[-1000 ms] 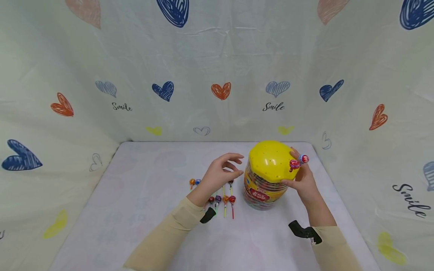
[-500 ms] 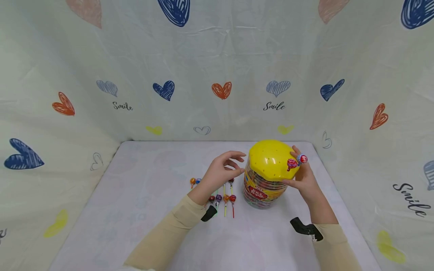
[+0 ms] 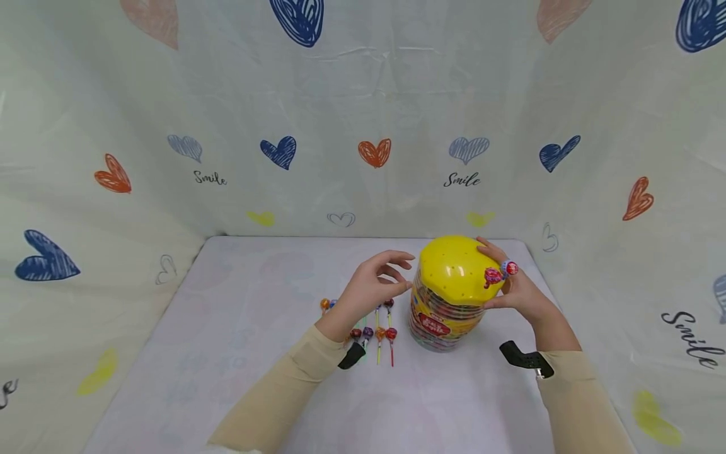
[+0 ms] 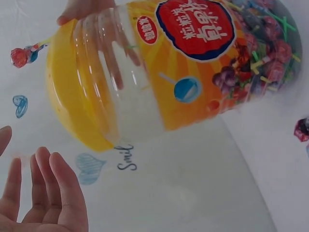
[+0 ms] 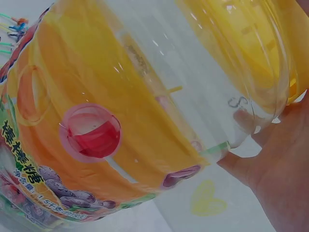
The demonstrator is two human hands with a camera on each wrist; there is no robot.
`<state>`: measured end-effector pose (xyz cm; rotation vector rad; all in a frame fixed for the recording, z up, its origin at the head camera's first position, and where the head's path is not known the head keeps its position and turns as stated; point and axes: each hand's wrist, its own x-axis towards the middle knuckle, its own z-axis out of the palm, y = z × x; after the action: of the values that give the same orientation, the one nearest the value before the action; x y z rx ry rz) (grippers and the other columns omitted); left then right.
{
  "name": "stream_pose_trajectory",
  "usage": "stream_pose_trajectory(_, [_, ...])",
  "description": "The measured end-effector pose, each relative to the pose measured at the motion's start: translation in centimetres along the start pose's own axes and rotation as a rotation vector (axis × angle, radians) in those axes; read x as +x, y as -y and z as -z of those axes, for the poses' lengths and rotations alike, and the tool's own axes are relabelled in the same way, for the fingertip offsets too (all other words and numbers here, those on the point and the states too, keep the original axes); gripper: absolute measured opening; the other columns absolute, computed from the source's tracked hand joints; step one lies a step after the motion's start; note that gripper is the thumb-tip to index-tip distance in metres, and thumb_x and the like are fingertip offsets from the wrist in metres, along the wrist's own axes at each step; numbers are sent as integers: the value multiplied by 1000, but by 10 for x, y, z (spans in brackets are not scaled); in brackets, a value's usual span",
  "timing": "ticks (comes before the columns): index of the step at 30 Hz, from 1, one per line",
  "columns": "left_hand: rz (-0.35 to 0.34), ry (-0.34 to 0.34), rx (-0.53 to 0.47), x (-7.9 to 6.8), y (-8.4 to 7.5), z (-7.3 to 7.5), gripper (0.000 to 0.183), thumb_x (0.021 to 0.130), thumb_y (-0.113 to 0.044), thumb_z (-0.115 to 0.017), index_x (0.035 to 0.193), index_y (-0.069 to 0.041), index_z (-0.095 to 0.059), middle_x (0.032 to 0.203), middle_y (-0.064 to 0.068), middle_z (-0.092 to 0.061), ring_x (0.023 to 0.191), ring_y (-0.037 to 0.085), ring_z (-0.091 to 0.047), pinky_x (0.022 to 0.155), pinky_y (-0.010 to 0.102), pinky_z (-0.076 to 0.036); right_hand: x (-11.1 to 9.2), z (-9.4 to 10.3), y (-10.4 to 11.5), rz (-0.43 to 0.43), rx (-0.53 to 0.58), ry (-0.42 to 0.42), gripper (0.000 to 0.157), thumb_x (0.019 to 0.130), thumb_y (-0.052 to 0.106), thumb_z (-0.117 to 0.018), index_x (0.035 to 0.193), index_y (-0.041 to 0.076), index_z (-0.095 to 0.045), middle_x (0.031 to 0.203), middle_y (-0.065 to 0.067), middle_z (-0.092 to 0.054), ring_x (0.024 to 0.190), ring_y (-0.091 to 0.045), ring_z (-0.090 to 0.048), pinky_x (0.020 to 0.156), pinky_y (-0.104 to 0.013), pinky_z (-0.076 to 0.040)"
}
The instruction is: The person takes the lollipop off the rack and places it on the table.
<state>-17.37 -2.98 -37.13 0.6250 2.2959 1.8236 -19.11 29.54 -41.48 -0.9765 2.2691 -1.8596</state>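
Note:
A clear jar (image 3: 445, 321) full of wrapped lollipops stands upright on the table, with a yellow domed lid (image 3: 450, 268) on top. My right hand (image 3: 524, 293) grips the jar's right side at the lid and neck, thumb in front and fingers behind. Two wrapped lollipops, one red (image 3: 493, 277) and one blue and red (image 3: 510, 268), stick out at the lid's right edge, beside those fingers. My left hand (image 3: 377, 284) hovers left of the jar, relaxed and holding nothing. In the left wrist view its fingers (image 4: 67, 186) show apart from the lid.
Several loose lollipops (image 3: 391, 334) lie in rows on the white table (image 3: 272, 271), left of the jar and partly hidden by the left forearm. A white curtain (image 3: 397, 113) printed with hearts hangs behind and at both sides.
My right hand has shifted its hold, thumb and wrist moving right and fingers farther back along the lid. The left hand keeps its place by the jar. The jar stays put.

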Motion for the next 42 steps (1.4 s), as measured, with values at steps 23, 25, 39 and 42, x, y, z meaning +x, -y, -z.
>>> stream_pose_trajectory(23, [-159, 266, 76, 38, -30, -38, 42, 87, -8, -75, 126, -14, -63, 127, -5, -56, 110, 14, -58, 90, 24, -50, -14, -35, 9, -138, -111, -318, 91, 78, -11, -75, 152, 20, -32, 161, -4, -11, 133, -15, -31, 94, -14, -43])
stream_pose_trajectory(25, [-166, 278, 79, 39, -30, -39, 42, 87, -9, -75, 126, -14, -63, 127, -4, -56, 110, 13, -58, 88, 22, -51, -14, -39, 11, -166, -122, -344, 89, 79, -8, -75, 152, 20, -32, 161, -3, -11, 136, -21, -30, 93, -13, -42])
stream_pose_trajectory(39, [-211, 389, 175, 46, -38, -45, 38, 89, -14, -73, 126, -14, -65, 120, -8, -61, 104, 5, -55, 87, 17, -48, -11, -50, 14, -199, -191, -398, 90, 77, -10, -76, 151, 12, -30, 160, -6, -7, 140, -44, -20, 92, -9, -39])
stream_pose_trajectory(42, [-195, 407, 186, 46, -40, -46, 37, 89, -15, -72, 125, -14, -66, 118, -8, -62, 102, 5, -56, 85, 17, -49, -11, -50, 14, -198, -199, -395, 90, 77, -9, -76, 151, 13, -30, 160, -6, -7, 141, -44, -20, 93, -9, -39])
